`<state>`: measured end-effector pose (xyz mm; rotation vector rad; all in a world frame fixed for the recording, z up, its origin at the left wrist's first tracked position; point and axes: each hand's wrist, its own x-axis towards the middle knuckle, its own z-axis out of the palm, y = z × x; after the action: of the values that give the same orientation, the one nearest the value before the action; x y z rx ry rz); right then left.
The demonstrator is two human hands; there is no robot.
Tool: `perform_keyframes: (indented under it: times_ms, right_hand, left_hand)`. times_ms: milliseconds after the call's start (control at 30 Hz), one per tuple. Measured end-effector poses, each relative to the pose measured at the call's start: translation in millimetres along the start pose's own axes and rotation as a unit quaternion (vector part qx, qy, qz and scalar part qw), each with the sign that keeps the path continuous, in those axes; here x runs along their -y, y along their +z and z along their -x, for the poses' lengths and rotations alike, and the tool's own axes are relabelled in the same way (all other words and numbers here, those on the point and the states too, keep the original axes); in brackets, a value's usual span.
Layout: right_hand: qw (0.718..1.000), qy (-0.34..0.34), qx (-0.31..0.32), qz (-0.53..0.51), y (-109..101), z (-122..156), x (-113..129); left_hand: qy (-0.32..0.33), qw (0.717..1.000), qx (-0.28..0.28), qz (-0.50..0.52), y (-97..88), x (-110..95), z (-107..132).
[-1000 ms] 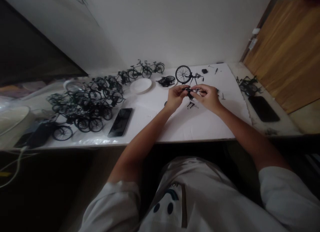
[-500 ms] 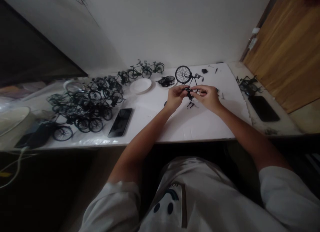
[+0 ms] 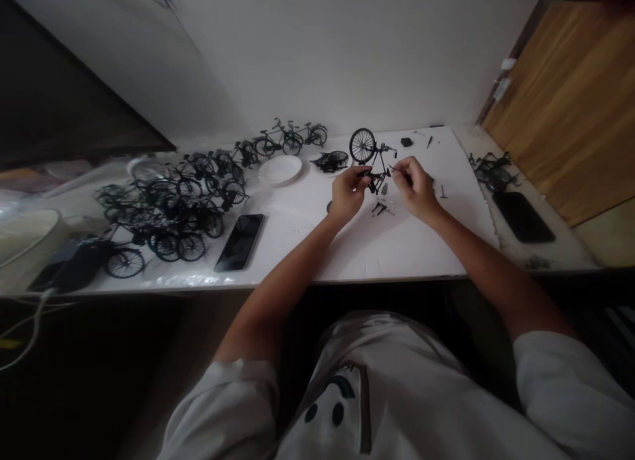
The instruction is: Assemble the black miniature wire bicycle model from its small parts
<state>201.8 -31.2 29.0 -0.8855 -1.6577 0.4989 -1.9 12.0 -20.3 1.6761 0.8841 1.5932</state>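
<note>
A black model bicycle (image 3: 381,161) is held over the white board, its spoked wheel up at the far left and its handlebar to the right. Wrapped on the near end of its frame is my left hand (image 3: 350,192), fingers closed. Just right of the frame, my right hand (image 3: 414,185) pinches a small thin piece between thumb and forefinger; its kind is too small to make out. Below the hands, small dark parts (image 3: 381,208) lie on the board.
Many model bicycles (image 3: 169,208) crowd the left side. A white plate (image 3: 280,171), folded bicycle parts (image 3: 331,161) and a phone (image 3: 239,243) lie nearer. A small black block (image 3: 407,142) sits at the back; another dark phone (image 3: 523,216) lies right, beside a wooden panel (image 3: 570,109).
My right hand has drawn back to the right from the bicycle frame, with a thin piece in its fingers. My left hand keeps its hold; the bicycle has shifted slightly.
</note>
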Motion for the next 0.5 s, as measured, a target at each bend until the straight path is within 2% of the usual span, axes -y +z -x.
perform_keyframes:
  times_ms: [67,167,300,500]
  right_hand:
    - [1.000,-0.016,0.000,0.024,-0.9,-1.4,-0.5]
    - [0.996,-0.062,0.004,0.063,-2.3,-2.4,2.3]
    - [0.989,-0.106,-0.006,0.101,-3.0,-2.4,5.8]
    - [0.988,-0.104,0.000,0.112,-2.2,-1.8,3.4]
  left_hand:
    - [0.014,0.997,-0.011,-0.076,-1.6,-7.1,2.1]
    - [0.032,0.991,-0.015,-0.127,-2.7,-16.6,3.9]
    - [0.042,0.989,-0.017,-0.142,-2.2,-20.5,3.6]
    - [0.041,0.988,-0.012,-0.151,-1.3,-20.2,4.2]
